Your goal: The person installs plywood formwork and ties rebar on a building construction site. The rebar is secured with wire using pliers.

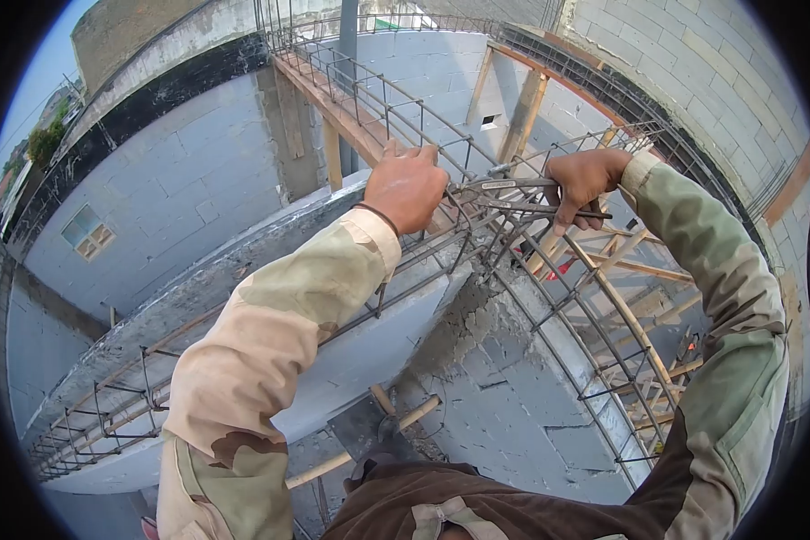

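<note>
My right hand (pixel 585 184) is wrapped around the handles of a pair of end-cutting pincers (pixel 511 184). Their jaws point left into a crowded joint of steel bars, and the handles look slightly spread. Just left of the jaws, my left hand (pixel 407 191) is closed over the rebar cage (pixel 427 117), its fingertips curled out of sight on the far side. Several bars and stirrups cross at this joint (pixel 481 234), above a wall corner. Whether tie wire sits in the jaws is too small to make out.
A second rebar cage (pixel 594 355) runs down to the lower right along a wall top. Grey block walls (pixel 180 180) stand around. A wooden formwork board (pixel 333 112) lies beneath the far cage. Timber props (pixel 639 333) fill the space at right. Below me is a pole (pixel 319 470).
</note>
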{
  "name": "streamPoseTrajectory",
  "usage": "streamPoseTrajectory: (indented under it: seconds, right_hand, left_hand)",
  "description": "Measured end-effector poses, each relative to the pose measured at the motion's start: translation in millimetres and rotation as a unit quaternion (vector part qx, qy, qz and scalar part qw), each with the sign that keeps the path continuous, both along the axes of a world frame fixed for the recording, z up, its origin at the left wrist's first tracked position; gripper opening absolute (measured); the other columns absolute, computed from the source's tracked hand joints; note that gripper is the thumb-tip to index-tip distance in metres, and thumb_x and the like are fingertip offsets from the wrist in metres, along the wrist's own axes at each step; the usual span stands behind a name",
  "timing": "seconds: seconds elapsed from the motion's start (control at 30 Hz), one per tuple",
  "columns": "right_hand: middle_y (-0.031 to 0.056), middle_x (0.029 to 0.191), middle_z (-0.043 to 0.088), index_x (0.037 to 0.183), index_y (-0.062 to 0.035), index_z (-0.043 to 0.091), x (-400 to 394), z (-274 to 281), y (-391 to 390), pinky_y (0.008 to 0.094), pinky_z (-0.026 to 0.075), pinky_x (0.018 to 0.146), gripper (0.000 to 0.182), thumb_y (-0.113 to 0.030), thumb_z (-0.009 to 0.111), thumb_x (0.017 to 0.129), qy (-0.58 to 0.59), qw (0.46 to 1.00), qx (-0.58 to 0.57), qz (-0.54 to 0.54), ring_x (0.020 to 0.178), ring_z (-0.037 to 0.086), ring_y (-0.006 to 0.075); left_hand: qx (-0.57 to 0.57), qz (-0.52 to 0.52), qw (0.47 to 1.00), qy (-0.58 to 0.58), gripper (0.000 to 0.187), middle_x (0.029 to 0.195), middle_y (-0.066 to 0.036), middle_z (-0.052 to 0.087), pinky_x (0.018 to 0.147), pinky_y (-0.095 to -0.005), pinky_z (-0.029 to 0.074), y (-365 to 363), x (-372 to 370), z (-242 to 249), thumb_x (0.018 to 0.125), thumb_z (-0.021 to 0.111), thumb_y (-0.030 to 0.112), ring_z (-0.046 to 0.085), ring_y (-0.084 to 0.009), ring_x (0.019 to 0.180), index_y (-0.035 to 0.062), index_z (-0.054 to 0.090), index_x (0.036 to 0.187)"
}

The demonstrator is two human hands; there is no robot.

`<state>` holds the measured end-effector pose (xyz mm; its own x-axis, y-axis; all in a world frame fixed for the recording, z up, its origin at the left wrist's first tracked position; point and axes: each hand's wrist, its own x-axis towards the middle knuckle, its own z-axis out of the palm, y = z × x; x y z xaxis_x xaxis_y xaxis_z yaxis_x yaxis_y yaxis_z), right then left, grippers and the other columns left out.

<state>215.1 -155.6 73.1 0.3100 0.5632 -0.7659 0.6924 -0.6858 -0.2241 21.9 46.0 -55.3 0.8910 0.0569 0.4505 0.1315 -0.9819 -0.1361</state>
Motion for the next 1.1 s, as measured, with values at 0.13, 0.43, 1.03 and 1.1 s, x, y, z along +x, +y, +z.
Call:
streamPoseTrajectory:
  seconds: [0.13,0.43,1.03,1.1]
  right_hand:
    - [0.0159,0.066,0.068,0.093,0.0096,0.062,-21.0,1.0,-12.2,0.0362,0.059,0.049,0.028,-0.004,0.081,0.078,-0.089,0.991,0.088,0.036,0.056,0.071,0.0251]
    - [0.0111,0.108,0.061,0.134,0.0042,0.056,-7.0,-33.0,-48.1,0.0406,0.048,0.095,0.058,-0.020,0.072,0.084,-0.584,0.604,0.294,0.456,0.107,0.059,0.0293]
    - [0.0174,0.067,0.070,0.089,0.0119,0.065,11.1,22.3,-5.8,0.0343,0.056,0.048,0.055,-0.041,0.065,0.101,-0.028,0.989,0.136,-0.054,0.054,0.070,0.0233]
    - [0.0166,0.065,0.068,0.094,0.0122,0.062,-17.0,23.2,-8.1,0.0334,0.055,0.046,0.049,-0.036,0.074,0.094,-0.095,0.990,0.100,0.013,0.052,0.069,0.0229]
  left_hand:
    - [-0.015,-0.007,1.000,-0.002,0.013,0.110,-0.014,0.068,0.093,-0.0415,0.052,-4.7,-3.4,7.4,0.076,0.074,0.009,0.068,-0.0293,0.109,0.0068,0.078,0.088]
    - [-0.028,0.006,1.000,-0.009,0.022,0.117,-0.013,0.066,0.089,-0.0428,0.055,-3.7,1.7,1.1,0.076,0.072,0.005,0.070,-0.0327,0.102,0.0087,0.078,0.097]
    - [-0.020,0.013,1.000,-0.002,0.028,0.116,-0.010,0.066,0.100,-0.0420,0.048,0.7,1.2,-1.7,0.077,0.076,0.008,0.068,-0.0277,0.110,0.0112,0.077,0.104]
    - [-0.025,0.011,1.000,-0.004,0.028,0.115,-0.010,0.066,0.100,-0.0415,0.048,0.0,1.6,-3.3,0.077,0.075,0.007,0.068,-0.0275,0.109,0.0114,0.078,0.105]
